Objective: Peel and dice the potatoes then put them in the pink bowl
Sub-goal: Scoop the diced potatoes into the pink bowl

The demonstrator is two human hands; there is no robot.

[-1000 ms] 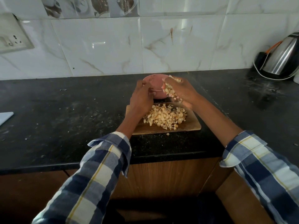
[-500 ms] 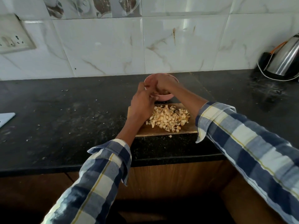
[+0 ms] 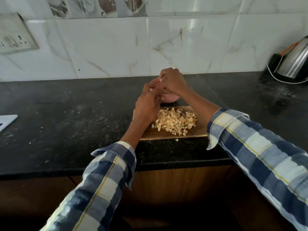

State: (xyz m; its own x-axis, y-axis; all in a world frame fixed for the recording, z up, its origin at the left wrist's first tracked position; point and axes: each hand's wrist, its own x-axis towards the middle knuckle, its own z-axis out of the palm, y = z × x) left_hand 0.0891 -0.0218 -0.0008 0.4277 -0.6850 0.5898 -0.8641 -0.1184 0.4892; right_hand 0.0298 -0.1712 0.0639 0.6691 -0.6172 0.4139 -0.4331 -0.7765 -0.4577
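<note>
Both hands meet over the pink bowl (image 3: 170, 98), which stands on the black table just behind the far edge of the wooden cutting board (image 3: 166, 133). In the head view, the right hand's grip (image 3: 172, 81) is curled, fingers bunched downward above the bowl with a few pale potato bits showing between them; whether it truly pinches them or lets them fall, I cannot tell. The left hand (image 3: 147, 105) reaches to the bowl's near left rim with its fingers bent, touching or gripping it; which, I cannot tell. A heap of diced potato (image 3: 175, 121) lies on the board, near the table's front edge, and one stray cube (image 3: 176, 140) sits just off the board's front edge. A steel kettle (image 3: 295, 62) stands at the table's far right corner.
</note>
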